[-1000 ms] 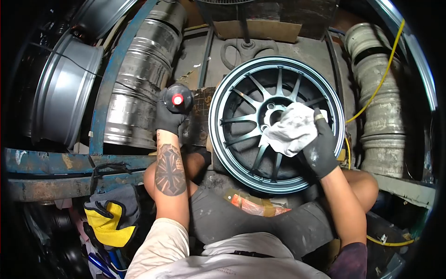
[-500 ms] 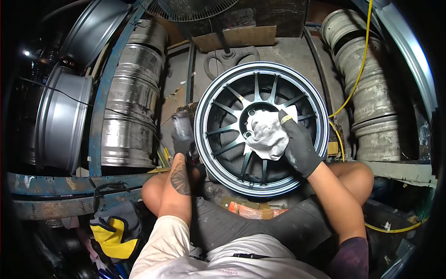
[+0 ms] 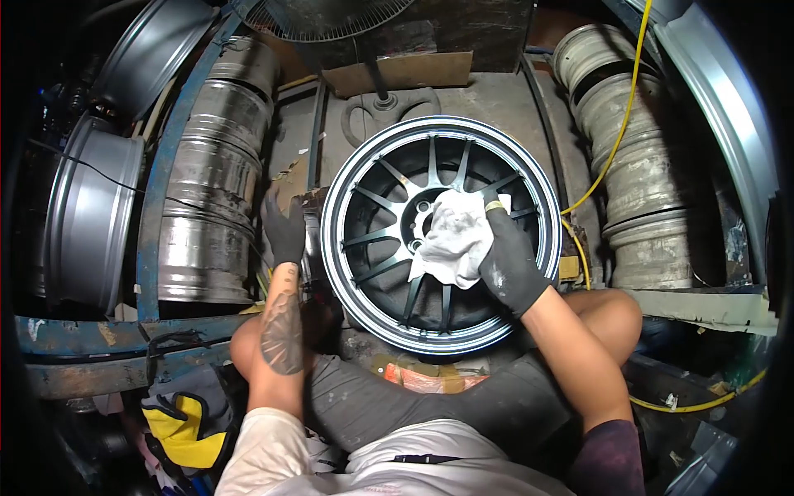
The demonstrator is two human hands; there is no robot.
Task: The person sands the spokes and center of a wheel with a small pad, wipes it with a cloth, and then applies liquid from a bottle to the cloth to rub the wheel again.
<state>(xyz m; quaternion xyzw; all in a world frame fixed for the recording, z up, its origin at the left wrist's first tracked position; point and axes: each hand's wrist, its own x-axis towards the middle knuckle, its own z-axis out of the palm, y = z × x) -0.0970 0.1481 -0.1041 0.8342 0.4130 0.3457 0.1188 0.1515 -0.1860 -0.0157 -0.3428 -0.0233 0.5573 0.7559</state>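
A dark multi-spoke wheel rim (image 3: 433, 329) with a bright outer lip lies face up in front of my knees. My right hand (image 3: 514, 263), in a dark grey glove, grips a crumpled white cloth (image 3: 453, 236) that covers part of the hub and some spokes. Left of the rim is my left hand (image 3: 284, 225), gloved too, with its fingers apart and nothing visible in them. Close beside it stands a greyish cylindrical container (image 3: 312, 241), partly hidden between the hand and the rim.
Stacked bare metal wheel barrels line the left rack (image 3: 207, 174) and the right side (image 3: 637, 157). A fan (image 3: 331, 16) stands at the far end on its base. A yellow hose (image 3: 622, 153) hangs on the right. Yellow-and-grey gloves (image 3: 186, 426) hang at lower left.
My left hand has let go of the cylindrical container and moved left of it. My right hand stays on the cloth over the hub. The whole view has shifted slightly.
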